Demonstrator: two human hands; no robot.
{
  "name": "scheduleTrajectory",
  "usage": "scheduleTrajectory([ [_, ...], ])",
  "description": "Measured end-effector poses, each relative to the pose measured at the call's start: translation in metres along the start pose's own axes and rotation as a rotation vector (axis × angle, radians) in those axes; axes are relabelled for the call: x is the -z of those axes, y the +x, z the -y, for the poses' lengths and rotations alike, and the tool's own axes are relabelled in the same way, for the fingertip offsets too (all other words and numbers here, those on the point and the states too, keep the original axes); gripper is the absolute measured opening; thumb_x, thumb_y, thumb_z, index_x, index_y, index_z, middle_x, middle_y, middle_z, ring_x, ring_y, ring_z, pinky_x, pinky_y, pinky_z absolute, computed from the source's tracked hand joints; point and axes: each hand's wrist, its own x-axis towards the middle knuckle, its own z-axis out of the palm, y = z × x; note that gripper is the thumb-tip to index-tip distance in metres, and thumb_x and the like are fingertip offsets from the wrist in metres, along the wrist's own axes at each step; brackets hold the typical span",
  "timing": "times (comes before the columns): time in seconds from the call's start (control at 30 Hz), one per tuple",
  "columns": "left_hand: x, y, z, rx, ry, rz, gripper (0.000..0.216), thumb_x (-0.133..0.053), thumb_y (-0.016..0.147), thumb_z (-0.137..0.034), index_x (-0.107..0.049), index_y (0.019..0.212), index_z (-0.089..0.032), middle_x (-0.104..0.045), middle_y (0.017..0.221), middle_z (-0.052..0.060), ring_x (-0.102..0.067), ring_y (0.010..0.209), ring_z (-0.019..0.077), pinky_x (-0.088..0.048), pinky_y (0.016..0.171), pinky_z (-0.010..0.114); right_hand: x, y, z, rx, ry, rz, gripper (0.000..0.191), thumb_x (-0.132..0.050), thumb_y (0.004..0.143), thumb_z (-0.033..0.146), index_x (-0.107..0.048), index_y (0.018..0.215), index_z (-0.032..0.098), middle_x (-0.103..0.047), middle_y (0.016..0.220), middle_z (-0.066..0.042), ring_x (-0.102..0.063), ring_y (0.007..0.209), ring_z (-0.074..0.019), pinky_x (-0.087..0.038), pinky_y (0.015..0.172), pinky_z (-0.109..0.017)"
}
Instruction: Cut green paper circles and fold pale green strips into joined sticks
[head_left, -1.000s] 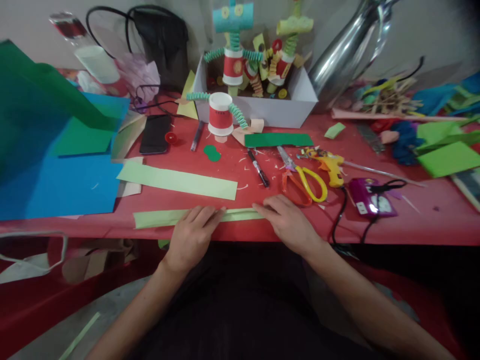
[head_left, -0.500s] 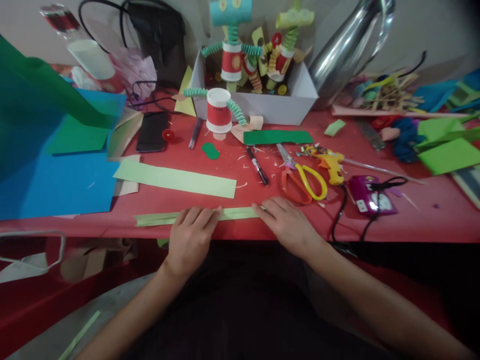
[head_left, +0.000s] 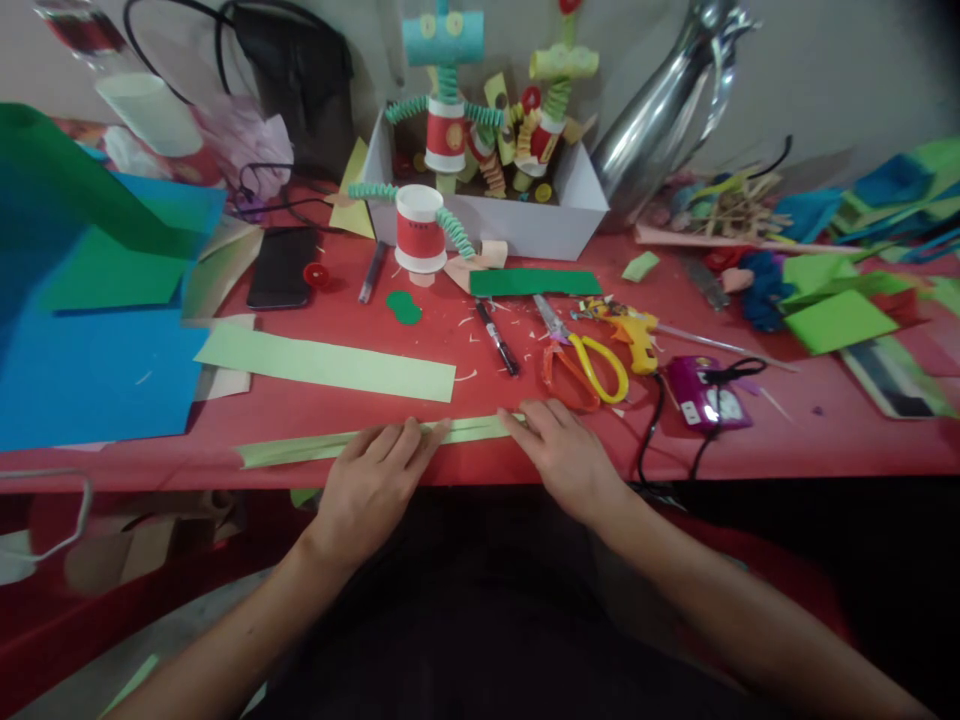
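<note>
A narrow pale green paper strip (head_left: 292,450), creased lengthwise, lies along the front of the red table. My left hand (head_left: 373,480) is closed on its middle, fingers bent together and pressing it down. At the strip's right end, my right hand (head_left: 566,455) pinches the paper between thumb and fingers. A short stretch of the strip shows between the hands. Just behind it rests a wider pale green paper strip (head_left: 330,367), lying flat. Scissors (head_left: 589,368) with red and yellow handles and a black marker (head_left: 497,340) lie beyond my right hand.
Behind are a paper-cup figure (head_left: 421,230), a white box (head_left: 525,225) with more figures, and a metal jug (head_left: 660,120). A yellow glue gun (head_left: 637,338) and a purple corded device (head_left: 697,390) lie right. Blue sheets (head_left: 97,380) and a phone (head_left: 283,268) are left.
The view has shifted slightly right, so the table things appear further left. Both hands stay on the narrow strip, with little change in their grip.
</note>
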Motion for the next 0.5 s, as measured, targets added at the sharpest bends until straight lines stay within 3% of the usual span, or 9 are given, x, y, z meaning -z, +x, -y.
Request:
scheduleTrajectory([
  [0.13, 0.002, 0.003, -0.001, -0.003, 0.031, 0.035, 0.043, -0.049, 0.087, -0.003, -0.064, 0.126, -0.014, -0.069, 0.106, 0.01, -0.061, 0.088, 0.0242, -0.052, 0.078, 0.039, 0.003, -0.004, -0.003, -0.036, -0.042, 0.055, 0.044, -0.047, 0.096, 0.008, -0.059, 0.135, 0.023, -0.063, 0.122, -0.012, -0.058, 0.097, -0.0256, -0.054, 0.073, -0.036],
  [0.27, 0.003, 0.004, -0.002, -0.028, 0.075, 0.04, 0.04, -0.048, 0.087, -0.003, -0.066, 0.122, -0.013, -0.069, 0.107, 0.01, -0.06, 0.088, 0.0241, -0.051, 0.077, 0.038, 0.008, -0.008, 0.0, -0.069, -0.093, 0.083, 0.047, -0.045, 0.093, 0.004, -0.059, 0.136, 0.017, -0.064, 0.125, -0.016, -0.059, 0.1, -0.0291, -0.056, 0.076, -0.041],
  [0.4, 0.004, 0.006, -0.004, -0.015, 0.09, 0.039, 0.04, -0.048, 0.089, -0.004, -0.065, 0.124, -0.013, -0.068, 0.11, 0.011, -0.059, 0.087, 0.0236, -0.051, 0.078, 0.038, 0.016, -0.003, 0.015, -0.108, -0.056, 0.043, 0.046, -0.042, 0.089, 0.001, -0.06, 0.131, 0.004, -0.061, 0.133, -0.02, -0.055, 0.119, -0.0354, -0.052, 0.095, -0.05],
  [0.5, 0.003, 0.007, -0.007, -0.001, 0.08, 0.036, 0.038, -0.048, 0.09, -0.005, -0.065, 0.123, -0.012, -0.068, 0.111, 0.011, -0.059, 0.086, 0.0235, -0.052, 0.076, 0.038, 0.02, 0.008, 0.037, -0.113, 0.099, -0.025, 0.048, -0.039, 0.09, 0.004, -0.055, 0.135, -0.002, -0.053, 0.144, -0.022, -0.041, 0.139, -0.0345, -0.043, 0.111, -0.049],
])
